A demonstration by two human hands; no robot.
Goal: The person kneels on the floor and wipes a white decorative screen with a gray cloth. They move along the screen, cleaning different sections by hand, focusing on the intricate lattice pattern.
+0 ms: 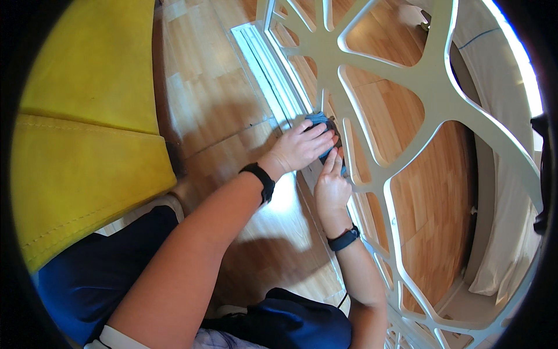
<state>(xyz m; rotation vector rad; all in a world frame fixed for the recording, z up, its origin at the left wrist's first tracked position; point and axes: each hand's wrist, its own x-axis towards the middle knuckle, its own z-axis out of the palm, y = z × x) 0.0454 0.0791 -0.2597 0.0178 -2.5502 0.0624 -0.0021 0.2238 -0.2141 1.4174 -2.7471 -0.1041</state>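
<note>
My left hand (299, 148) presses a blue cloth (317, 120) against the lower part of a white openwork screen (433, 87) with curved cut-outs. Its fingers are curled over the cloth. My right hand (331, 187) lies just below it, fingers stretched up to the cloth's lower edge and against the screen's frame. Most of the cloth is hidden under my left fingers. Both wrists wear black bands.
A white floor track (264, 70) runs along the screen's base over a wooden floor (215, 93). A yellow upholstered seat (87, 116) stands at the left. A white bed or mattress edge (500, 99) lies beyond the screen at the right. My dark blue trousers fill the lower edge.
</note>
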